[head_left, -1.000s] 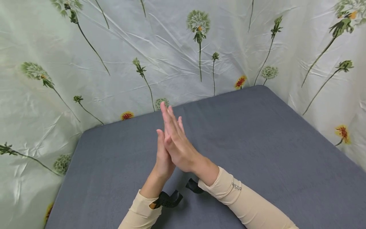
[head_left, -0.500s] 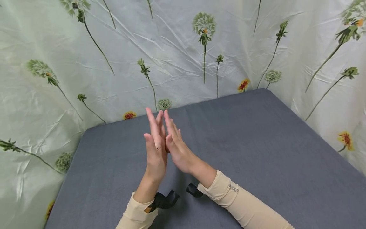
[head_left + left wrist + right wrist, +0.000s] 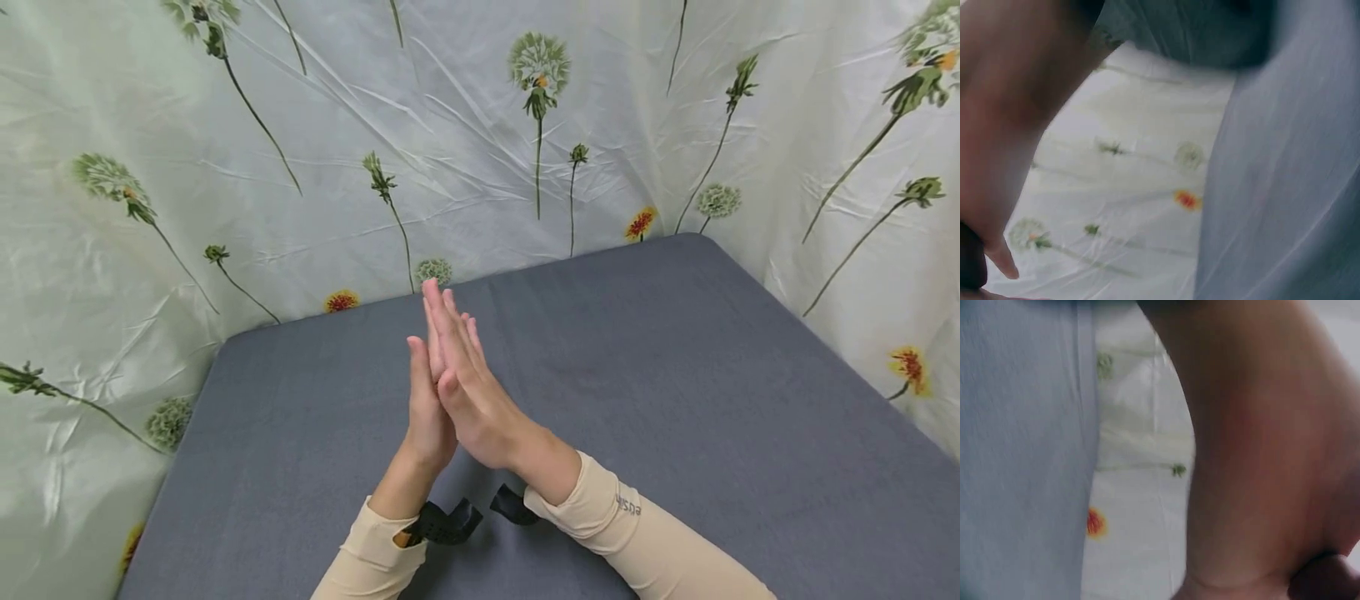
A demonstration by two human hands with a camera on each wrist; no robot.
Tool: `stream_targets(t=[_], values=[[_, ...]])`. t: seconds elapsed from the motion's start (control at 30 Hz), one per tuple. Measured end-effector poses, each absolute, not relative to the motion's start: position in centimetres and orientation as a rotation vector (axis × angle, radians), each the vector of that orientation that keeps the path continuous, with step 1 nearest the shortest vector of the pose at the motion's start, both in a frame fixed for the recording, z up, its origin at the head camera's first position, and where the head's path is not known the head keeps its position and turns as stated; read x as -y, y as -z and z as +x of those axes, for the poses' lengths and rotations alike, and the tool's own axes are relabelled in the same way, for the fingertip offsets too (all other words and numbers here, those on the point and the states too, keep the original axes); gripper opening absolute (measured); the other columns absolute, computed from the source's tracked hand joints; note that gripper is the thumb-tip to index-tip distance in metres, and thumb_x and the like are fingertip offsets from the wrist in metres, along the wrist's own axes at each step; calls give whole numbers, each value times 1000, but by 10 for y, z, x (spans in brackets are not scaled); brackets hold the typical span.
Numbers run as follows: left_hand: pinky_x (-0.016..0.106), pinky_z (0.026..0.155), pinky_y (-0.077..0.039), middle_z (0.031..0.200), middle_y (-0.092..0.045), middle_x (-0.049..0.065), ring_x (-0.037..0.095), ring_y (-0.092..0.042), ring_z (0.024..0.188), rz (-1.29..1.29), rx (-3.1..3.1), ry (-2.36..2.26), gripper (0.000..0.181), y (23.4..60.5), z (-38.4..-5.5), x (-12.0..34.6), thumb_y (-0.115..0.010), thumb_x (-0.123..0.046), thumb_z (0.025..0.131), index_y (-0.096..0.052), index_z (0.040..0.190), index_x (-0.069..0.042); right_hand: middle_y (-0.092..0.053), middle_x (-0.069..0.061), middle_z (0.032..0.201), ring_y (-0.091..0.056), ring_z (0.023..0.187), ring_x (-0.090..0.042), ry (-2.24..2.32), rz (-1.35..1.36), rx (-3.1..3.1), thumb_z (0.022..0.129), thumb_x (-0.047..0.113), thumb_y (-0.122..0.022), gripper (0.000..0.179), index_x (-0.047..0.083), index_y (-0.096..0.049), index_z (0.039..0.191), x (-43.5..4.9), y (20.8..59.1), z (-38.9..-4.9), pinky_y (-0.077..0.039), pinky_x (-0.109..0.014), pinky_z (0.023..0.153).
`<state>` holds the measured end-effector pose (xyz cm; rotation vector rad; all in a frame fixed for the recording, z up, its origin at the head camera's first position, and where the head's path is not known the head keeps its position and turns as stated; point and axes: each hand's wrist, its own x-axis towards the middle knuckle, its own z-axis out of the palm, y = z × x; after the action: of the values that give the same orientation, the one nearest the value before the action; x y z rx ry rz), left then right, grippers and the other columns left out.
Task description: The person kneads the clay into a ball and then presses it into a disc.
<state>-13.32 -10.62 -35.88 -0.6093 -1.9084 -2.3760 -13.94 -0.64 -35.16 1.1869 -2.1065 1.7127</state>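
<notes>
Palm against palm, my left hand [image 3: 431, 417] and right hand [image 3: 480, 408] meet above the grey surface, fingers straight and pointing up and away. The right hand partly covers the left one in the head view. Both thumbs stand up on the near side. No object shows between the palms, though their inner faces are hidden. In the left wrist view a blurred hand [image 3: 991, 169] fills the left side. A hand [image 3: 1260, 487] fills the right of the right wrist view.
A grey cloth-covered table [image 3: 637, 358] spreads under the hands. Behind and beside it hangs a pale curtain [image 3: 465, 108] printed with dandelions and red-yellow flowers. Black wrist straps [image 3: 447, 522] jut out below the cream sleeves [image 3: 645, 533].
Half a second ago the palms were slightly apart, the left hand further left; now they are together again, much as one second ago. The head view has shifted slightly.
</notes>
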Motion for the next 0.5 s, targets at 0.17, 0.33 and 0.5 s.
stream_targets(t=[0.17, 0.33, 0.5], values=[[62, 135, 4, 180, 16, -13, 18, 7, 170, -714, 1964, 2383, 86, 355, -123, 96, -4, -80, 104, 30, 166, -31, 6, 4, 183, 9, 170, -21, -1831, 1053, 2045, 98, 87, -3, 106, 15, 5, 174, -4, 354, -160, 11, -65, 132], [65, 134, 3, 181, 13, -3, 22, 11, 169, -685, 1968, 2222, 99, 344, -117, 100, -11, -90, 98, 32, 166, -32, 11, 10, 182, 12, 169, -23, -1946, 1021, 2129, 94, 91, -3, 106, 23, 10, 174, 1, 364, -166, 12, -70, 129], [65, 134, 5, 182, 6, -3, 18, 12, 169, -572, 1897, 2136, 106, 340, -122, 115, -20, -94, 95, 26, 168, -34, 13, 10, 182, 14, 168, -26, -1961, 1090, 2222, 94, 91, -1, 104, 26, 12, 173, 13, 373, -156, 12, -73, 128]])
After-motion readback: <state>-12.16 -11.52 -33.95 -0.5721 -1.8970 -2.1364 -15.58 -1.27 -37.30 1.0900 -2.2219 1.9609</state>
